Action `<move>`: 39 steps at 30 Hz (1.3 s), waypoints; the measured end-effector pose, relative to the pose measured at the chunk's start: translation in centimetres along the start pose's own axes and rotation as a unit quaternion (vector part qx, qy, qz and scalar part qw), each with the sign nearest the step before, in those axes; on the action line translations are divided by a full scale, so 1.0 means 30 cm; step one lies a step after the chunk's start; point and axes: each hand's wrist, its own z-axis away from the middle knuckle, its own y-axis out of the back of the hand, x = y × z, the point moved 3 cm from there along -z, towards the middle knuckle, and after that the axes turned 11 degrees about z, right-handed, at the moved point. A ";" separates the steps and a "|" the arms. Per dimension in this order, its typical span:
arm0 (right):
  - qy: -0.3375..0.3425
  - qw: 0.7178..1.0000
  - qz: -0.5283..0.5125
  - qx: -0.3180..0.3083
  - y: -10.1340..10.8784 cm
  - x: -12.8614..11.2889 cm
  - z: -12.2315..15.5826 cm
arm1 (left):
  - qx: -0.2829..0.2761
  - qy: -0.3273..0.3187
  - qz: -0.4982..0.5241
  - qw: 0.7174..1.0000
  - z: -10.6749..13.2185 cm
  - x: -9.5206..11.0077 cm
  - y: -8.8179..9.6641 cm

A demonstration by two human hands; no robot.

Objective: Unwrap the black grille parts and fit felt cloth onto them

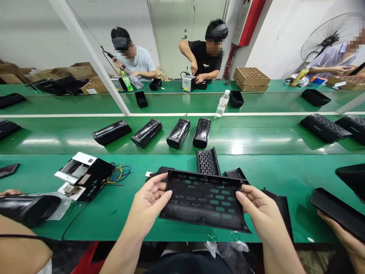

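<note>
Between my two hands I hold a black perforated plastic panel [196,196], tilted, its slots showing green through the mesh-like inner side. My left hand [152,198] pinches the left edge with the thumb on the near face. At the right edge my right hand [255,201] grips in the same way. Just behind the panel lies a curved black grille [207,161] with slotted holes. Other black pieces lie partly hidden behind it, among them a curved cover [236,174] and, by my right forearm, another dark panel [281,209].
Several black speaker-like housings [178,133] stand on the green conveyor ahead. A white-and-black device [85,175] with coiled wires sits at left. Co-workers' hands hold a housing [28,209] at left and a black shell [339,213] at right. A water bottle [222,103] stands beyond.
</note>
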 end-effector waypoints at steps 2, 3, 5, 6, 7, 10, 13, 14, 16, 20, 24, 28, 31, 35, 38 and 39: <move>-0.002 1.000 -0.009 0.000 -0.001 0.001 -0.004 | 0.000 0.006 0.002 1.000 -0.004 -0.006 0.000; -0.002 1.000 -0.016 -0.002 -0.002 0.001 -0.005 | 0.000 0.008 0.004 1.000 -0.005 -0.009 0.000; -0.005 1.000 -0.028 -0.004 -0.004 0.001 -0.008 | -0.004 0.012 0.011 1.000 -0.009 -0.016 -0.002; -0.007 0.999 -0.031 -0.005 -0.005 0.002 -0.010 | -0.006 0.014 0.014 1.000 -0.011 -0.020 -0.003; -0.009 0.999 -0.031 -0.004 -0.005 0.003 -0.012 | -0.006 0.015 0.016 1.000 -0.013 -0.022 -0.005; -0.014 1.000 -0.027 0.001 -0.003 0.008 -0.019 | 0.001 0.015 0.015 1.000 -0.019 -0.025 -0.013; -0.018 0.999 -0.030 -0.001 -0.004 0.013 -0.024 | 0.008 0.012 0.014 1.000 -0.025 -0.023 -0.023; -0.020 0.999 -0.031 -0.003 -0.004 0.014 -0.025 | 0.010 0.010 0.015 1.000 -0.027 -0.022 -0.025; -0.022 0.999 -0.034 -0.008 -0.006 0.016 -0.027 | 0.013 0.006 0.017 1.000 -0.030 -0.022 -0.029; -0.011 0.999 -0.032 -0.021 -0.008 0.017 -0.030 | 0.008 0.010 0.030 0.999 -0.032 -0.029 -0.031; -0.010 0.999 -0.029 -0.039 0.000 0.025 -0.032 | 0.000 0.017 0.037 0.999 -0.032 -0.032 -0.034; -0.012 0.996 -0.046 -0.080 0.006 0.043 -0.040 | 0.005 0.017 0.027 0.999 -0.039 -0.035 -0.032; -0.025 0.990 -0.080 -0.112 -0.007 0.065 -0.055 | -0.004 0.016 0.019 1.000 -0.053 -0.041 -0.038; -0.038 0.980 -0.161 -0.110 -0.026 0.114 -0.102 | -0.014 0.038 -0.006 0.999 -0.080 -0.049 -0.056; -0.050 0.978 -0.202 -0.027 0.008 0.186 -0.170 | -0.017 0.058 -0.033 0.998 -0.115 -0.065 -0.045; -0.051 0.977 -0.209 0.014 0.031 0.219 -0.197 | -0.017 0.059 -0.050 0.997 -0.132 -0.077 -0.031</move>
